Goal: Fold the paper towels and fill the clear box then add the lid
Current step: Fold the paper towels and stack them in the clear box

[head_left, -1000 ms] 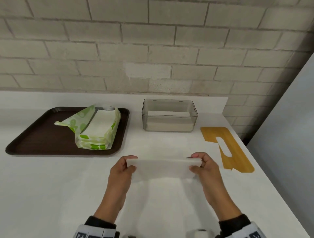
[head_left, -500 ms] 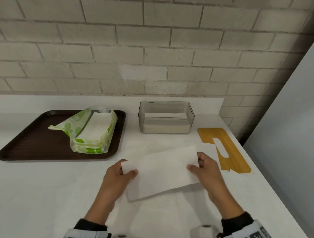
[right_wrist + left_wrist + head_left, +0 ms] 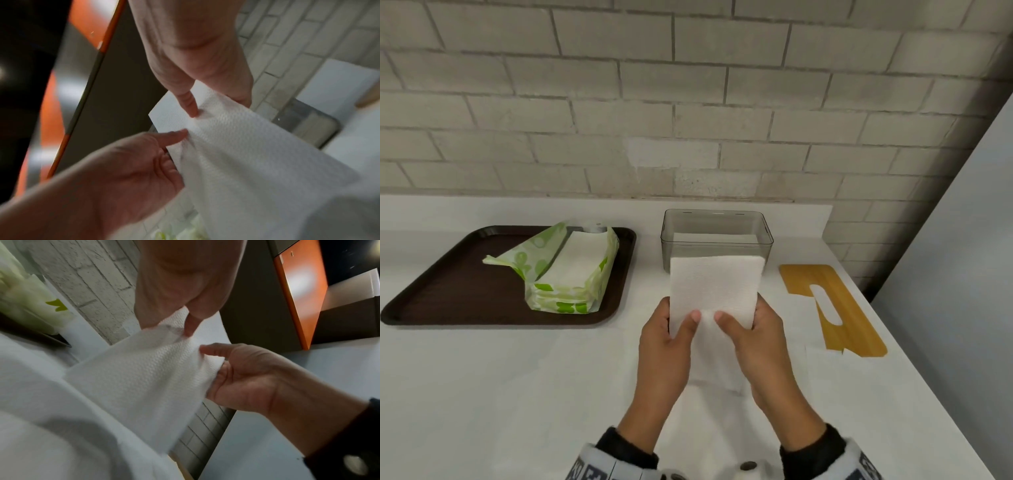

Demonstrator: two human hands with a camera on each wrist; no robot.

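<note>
I hold a white paper towel (image 3: 715, 289) upright over the counter, just in front of the clear box (image 3: 717, 224). My left hand (image 3: 679, 323) pinches its lower left part with the thumb on the front. My right hand (image 3: 734, 323) pinches the lower right part, thumbs nearly touching. The left wrist view shows the towel (image 3: 144, 378) draped between the two hands, and the right wrist view shows the towel (image 3: 246, 146) the same way. Folded towels lie in the bottom of the box. The wooden lid (image 3: 835, 308) with a slot lies flat to the right.
A brown tray (image 3: 448, 291) at the left carries an opened green and white pack of paper towels (image 3: 571, 270). A brick wall stands behind the white counter (image 3: 517, 394). The counter's right edge runs close beside the lid.
The towel was stretched wide between my hands, then tilted. Now it is narrower and upright, and my hands have come together at its lower part.
</note>
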